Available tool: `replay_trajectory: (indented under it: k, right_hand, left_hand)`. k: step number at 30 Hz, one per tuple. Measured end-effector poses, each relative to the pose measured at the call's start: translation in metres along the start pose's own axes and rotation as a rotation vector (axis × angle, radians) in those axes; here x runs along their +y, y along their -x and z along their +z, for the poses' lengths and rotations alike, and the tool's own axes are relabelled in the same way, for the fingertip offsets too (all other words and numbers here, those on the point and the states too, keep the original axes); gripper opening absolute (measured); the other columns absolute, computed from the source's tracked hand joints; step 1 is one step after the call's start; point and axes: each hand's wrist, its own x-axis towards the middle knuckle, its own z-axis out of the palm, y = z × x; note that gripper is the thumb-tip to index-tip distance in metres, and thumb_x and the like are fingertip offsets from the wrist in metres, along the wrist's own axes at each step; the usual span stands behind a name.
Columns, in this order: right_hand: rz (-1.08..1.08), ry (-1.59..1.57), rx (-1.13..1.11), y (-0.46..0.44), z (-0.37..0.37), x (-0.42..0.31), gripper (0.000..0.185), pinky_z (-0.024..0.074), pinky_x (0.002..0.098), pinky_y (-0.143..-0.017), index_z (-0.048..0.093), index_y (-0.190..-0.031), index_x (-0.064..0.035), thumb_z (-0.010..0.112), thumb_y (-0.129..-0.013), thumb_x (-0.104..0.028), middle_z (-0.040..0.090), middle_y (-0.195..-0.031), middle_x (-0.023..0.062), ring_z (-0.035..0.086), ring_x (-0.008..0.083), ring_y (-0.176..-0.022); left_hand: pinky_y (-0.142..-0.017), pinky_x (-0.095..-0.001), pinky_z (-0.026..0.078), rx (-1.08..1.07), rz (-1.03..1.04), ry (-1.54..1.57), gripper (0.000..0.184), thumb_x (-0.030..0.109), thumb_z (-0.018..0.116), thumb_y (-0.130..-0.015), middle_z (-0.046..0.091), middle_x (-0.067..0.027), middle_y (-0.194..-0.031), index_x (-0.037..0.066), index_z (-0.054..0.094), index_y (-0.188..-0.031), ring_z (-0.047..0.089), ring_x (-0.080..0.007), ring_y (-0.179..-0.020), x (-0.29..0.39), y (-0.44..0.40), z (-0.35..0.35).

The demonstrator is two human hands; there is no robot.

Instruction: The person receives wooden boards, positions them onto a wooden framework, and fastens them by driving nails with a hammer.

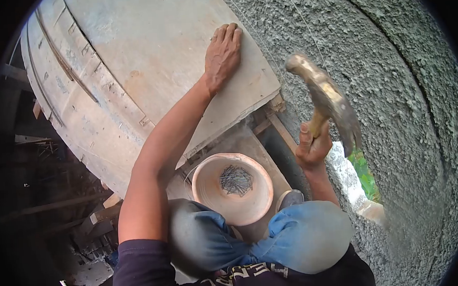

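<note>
My right hand (313,148) is wrapped round the handle of a claw hammer (330,96), which is raised beside the rough wall with its metal head upward. Flat on a large dusty wooden panel (167,53) lies my left hand (223,55), fingers stretched toward the panel's right edge and nothing in its grip. Between my knees stands a pale bucket (262,193) with a heap of nails (235,180) at its bottom.
A rough grey plastered wall (392,98) rises on the right, with a bright opening (363,175) low in it. Gaps show between planks (283,132) under the panel's edge. At left the floor drops to a dark lower level with timber and blocks (97,248).
</note>
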Motion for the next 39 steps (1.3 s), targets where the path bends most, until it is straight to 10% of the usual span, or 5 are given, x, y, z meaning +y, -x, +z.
replay_trajectory:
  k: [10, 14, 20, 32, 39]
  right_hand:
    - [0.225, 0.073, -0.21, -0.001, 0.014, 0.009, 0.027, 0.038, 0.0312, -0.051, 0.05, -0.088, -0.0022, 0.053, -0.102, -0.025, 0.051, -0.066, 0.0032, 0.048, 0.0179, -0.053]
    - [-0.07, -0.31, 0.208, 0.008, 0.017, 0.029, 0.026, 0.0376, 0.0314, -0.052, 0.051, -0.086, -0.0028, 0.058, -0.099, -0.025, 0.046, -0.066, 0.0006, 0.044, 0.0169, -0.053]
    - [0.275, 0.08, -0.161, 0.003, 0.034, 0.039, 0.031, 0.0402, 0.0428, -0.054, 0.054, -0.093, -0.003, 0.054, -0.103, -0.032, 0.05, -0.062, 0.0226, 0.054, 0.0361, -0.055]
    - [0.324, -0.032, -0.181, 0.003, 0.031, 0.03, 0.044, 0.0451, 0.0439, -0.072, 0.058, -0.098, 0.0027, 0.047, -0.104, -0.04, 0.056, -0.071, 0.0233, 0.063, 0.036, -0.076]
    - [0.011, -0.058, -0.007, 0.006, 0.043, 0.055, 0.049, 0.0406, 0.0422, -0.052, 0.054, -0.088, 0.0023, 0.046, -0.105, -0.043, 0.052, -0.063, 0.0202, 0.055, 0.0285, -0.054]
  left_hand:
    - [-0.105, -0.0374, 0.043, 0.015, -0.016, -0.022, 0.033, 0.003, 0.051, -0.083, 0.054, -0.0137, -0.123, -0.001, 0.055, -0.115, 0.05, -0.0294, -0.121, 0.002, 0.004, 0.005]
    - [-0.106, -0.0381, 0.043, -0.003, -0.026, 0.024, 0.035, 0.001, 0.051, -0.082, 0.053, -0.0138, -0.126, -0.002, 0.054, -0.117, 0.05, -0.0305, -0.123, -0.001, 0.006, 0.003]
    - [-0.106, -0.0385, 0.043, 0.038, -0.028, 0.017, 0.038, -0.002, 0.05, -0.081, 0.054, -0.0139, -0.127, -0.002, 0.053, -0.118, 0.05, -0.0313, -0.124, -0.008, -0.01, 0.0]
    - [-0.105, -0.0389, 0.044, 0.056, -0.033, 0.006, 0.032, 0.001, 0.051, -0.083, 0.054, -0.013, -0.124, 0.001, 0.055, -0.115, 0.05, -0.0297, -0.124, -0.005, 0.004, 0.015]
    - [-0.105, -0.0377, 0.044, 0.037, -0.042, 0.065, 0.035, -0.002, 0.051, -0.081, 0.055, -0.0134, -0.125, 0.0, 0.055, -0.116, 0.051, -0.031, -0.122, -0.001, 0.007, 0.006]
